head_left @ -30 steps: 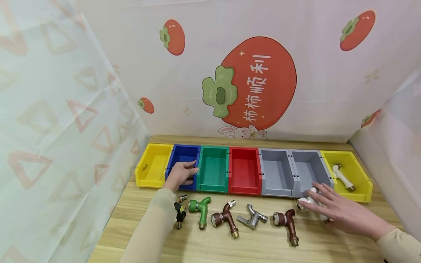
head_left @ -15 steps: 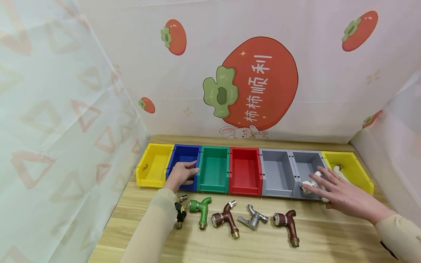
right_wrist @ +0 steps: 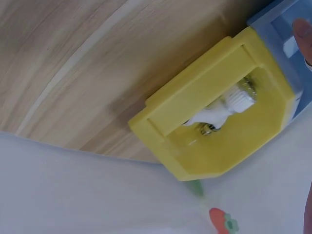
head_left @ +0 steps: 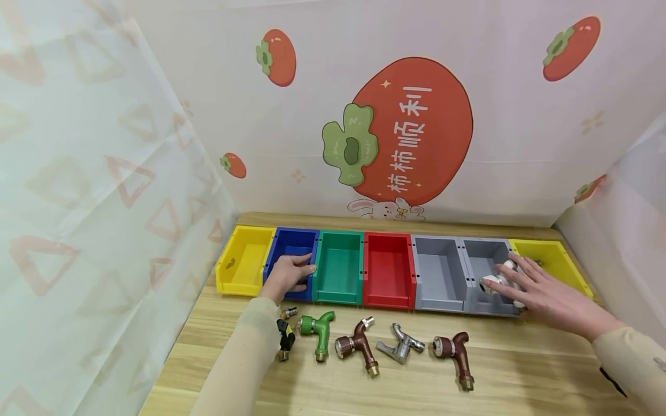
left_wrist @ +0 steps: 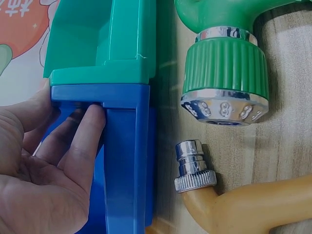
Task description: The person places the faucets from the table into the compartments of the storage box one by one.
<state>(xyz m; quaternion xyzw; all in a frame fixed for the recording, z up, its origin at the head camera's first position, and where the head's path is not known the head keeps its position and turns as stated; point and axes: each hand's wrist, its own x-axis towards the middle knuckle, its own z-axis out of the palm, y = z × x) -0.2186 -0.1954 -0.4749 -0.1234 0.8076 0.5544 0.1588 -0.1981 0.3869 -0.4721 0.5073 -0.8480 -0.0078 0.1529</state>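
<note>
My left hand pinches the wall of the blue bin where it meets the green bin. In the left wrist view the fingers reach inside the blue bin, and the thumb lies across the wall's far end. Over the right-hand grey bin, my right hand holds a white tap, its silvery end pointing left. The hand covers much of that tap; whether it touches the bin floor is unclear. Another white tap lies in the right yellow bin.
Before the bins lie a green tap, two brown taps, one being the left brown tap, a chrome tap and a black-handled tap. A red bin and left yellow bin share the row, backed by a printed curtain.
My right hand has lifted the white tap off the table front and carried it up and back, over the right-hand grey bin. The left hand stays at the blue bin's wall.
</note>
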